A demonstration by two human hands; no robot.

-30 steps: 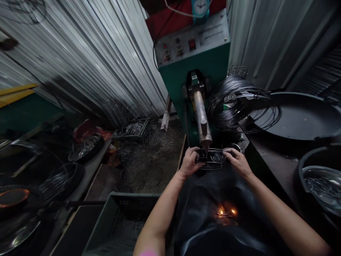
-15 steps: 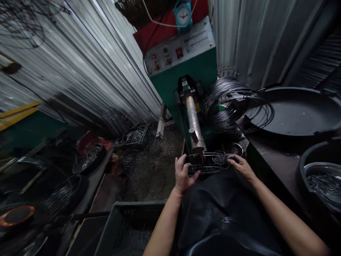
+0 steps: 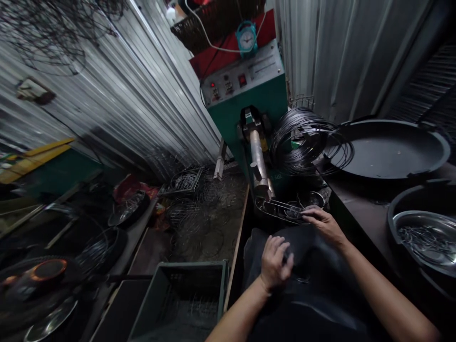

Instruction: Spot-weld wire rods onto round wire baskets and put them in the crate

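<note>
My right hand (image 3: 325, 225) pinches the near right side of a wire frame (image 3: 285, 205), made of thin metal rods. The frame's far side lies at the tip of the machine's metal arm (image 3: 259, 159); whether it touches is hard to make out. My left hand (image 3: 276, 263) is off the frame, above the black apron (image 3: 302, 304) on my lap. Its fingers are loosely curled with the thumb apart, and I see nothing held in them. A small bit of wire (image 3: 302, 280) shows on the apron beside it.
The green machine (image 3: 231, 114) stands ahead, with a teal clock (image 3: 246, 39) on top. Right of it are a wire coil (image 3: 297, 142), a wide black pan (image 3: 392, 149) and a metal bowl (image 3: 427, 237) of small wire pieces. A green crate (image 3: 178, 266) sits at lower left.
My left hand has let go of the wire frame and come back toward me over the apron. My right hand still holds the frame, which now tilts differently. The view has shifted slightly.
</note>
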